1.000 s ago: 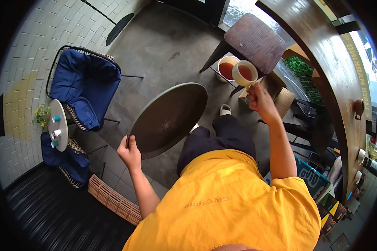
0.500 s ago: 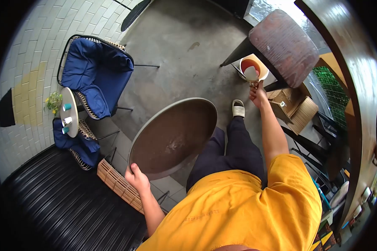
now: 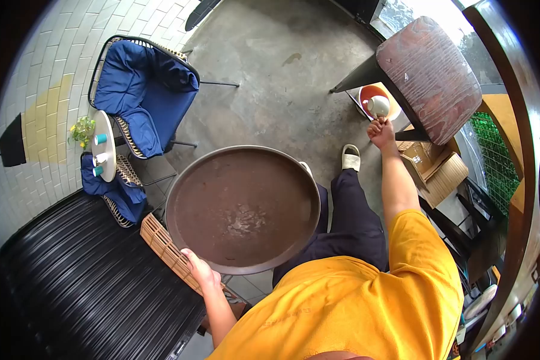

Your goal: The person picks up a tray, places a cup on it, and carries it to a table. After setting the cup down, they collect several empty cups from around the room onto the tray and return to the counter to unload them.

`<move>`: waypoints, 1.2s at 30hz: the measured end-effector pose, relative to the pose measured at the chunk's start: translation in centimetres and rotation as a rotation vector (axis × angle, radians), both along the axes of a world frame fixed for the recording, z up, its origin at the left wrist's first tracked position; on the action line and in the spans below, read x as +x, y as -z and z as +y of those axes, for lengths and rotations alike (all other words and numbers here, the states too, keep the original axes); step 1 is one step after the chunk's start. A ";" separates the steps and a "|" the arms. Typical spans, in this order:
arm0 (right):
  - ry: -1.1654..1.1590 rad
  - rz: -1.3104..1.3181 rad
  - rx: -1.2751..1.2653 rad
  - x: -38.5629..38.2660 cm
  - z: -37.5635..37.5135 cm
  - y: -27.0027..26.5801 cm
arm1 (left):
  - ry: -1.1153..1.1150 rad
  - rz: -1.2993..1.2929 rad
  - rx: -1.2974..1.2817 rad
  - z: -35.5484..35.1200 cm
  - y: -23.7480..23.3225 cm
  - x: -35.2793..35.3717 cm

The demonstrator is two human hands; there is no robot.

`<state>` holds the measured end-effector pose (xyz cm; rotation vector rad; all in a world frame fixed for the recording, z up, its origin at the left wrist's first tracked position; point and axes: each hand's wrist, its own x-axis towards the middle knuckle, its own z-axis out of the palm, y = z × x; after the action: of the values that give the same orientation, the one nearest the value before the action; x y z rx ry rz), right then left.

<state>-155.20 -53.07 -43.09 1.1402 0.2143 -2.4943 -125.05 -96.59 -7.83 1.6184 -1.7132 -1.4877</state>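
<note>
My left hand (image 3: pixel 201 270) grips the near-left rim of a large round brown tray (image 3: pixel 210 198), which faces up in front of my legs. Pale marks show near its middle. Out to the right, my right hand (image 3: pixel 380 131) is closed on a small white cup (image 3: pixel 378 107), probably by its handle. The cup is over the opening of a white bucket (image 3: pixel 392 104) with a red-orange inside, which stands on the floor beside a table.
A table with a worn reddish top (image 3: pixel 429 72) stands at upper right, above an open cardboard box (image 3: pixel 447 177). On the left are a blue-cushioned chair (image 3: pixel 162 105), a small round table (image 3: pixel 105 141) with cups, and a black ribbed surface (image 3: pixel 90 282).
The tray has turned from steeply tilted to nearly level, its face more fully in view. My right hand is still at the bucket, and the cup has tipped to show its side.
</note>
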 end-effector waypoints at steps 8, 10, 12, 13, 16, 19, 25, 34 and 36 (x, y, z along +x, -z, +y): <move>-0.683 0.077 0.967 5.5 -2.5 -3.6 | 0.068 0.173 0.414 0.4 0.4 -1.5; -0.717 0.244 1.111 7.5 -2.8 -6.5 | 0.047 0.236 0.483 -0.1 0.2 -2.4; -0.683 0.337 1.054 9.2 -3.2 -11.6 | 0.127 0.294 0.510 -1.1 -0.1 -3.7; -0.626 0.378 0.989 10.0 -3.4 -14.6 | 0.192 0.341 0.527 -1.7 -0.3 -4.2; -0.528 0.414 0.910 12.3 -2.6 -22.2 | 0.269 0.441 0.612 -4.7 0.0 -6.5; -0.369 0.403 0.816 14.5 -1.4 -29.5 | 0.359 0.510 0.684 -3.9 -2.5 -12.0; 0.087 0.430 0.796 22.3 3.1 -41.2 | 0.747 0.650 1.031 1.3 -7.2 -22.0; 0.417 0.586 1.090 27.3 12.6 -51.5 | 0.992 0.481 0.968 18.9 -10.7 -31.4; 0.447 0.615 1.120 27.1 15.0 -52.8 | 1.041 0.487 0.994 23.4 -11.1 -32.1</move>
<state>-128.07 -38.08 9.71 0.6883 1.8755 -3.0885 -157.15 -73.17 3.30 0.3460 -1.6210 -3.2344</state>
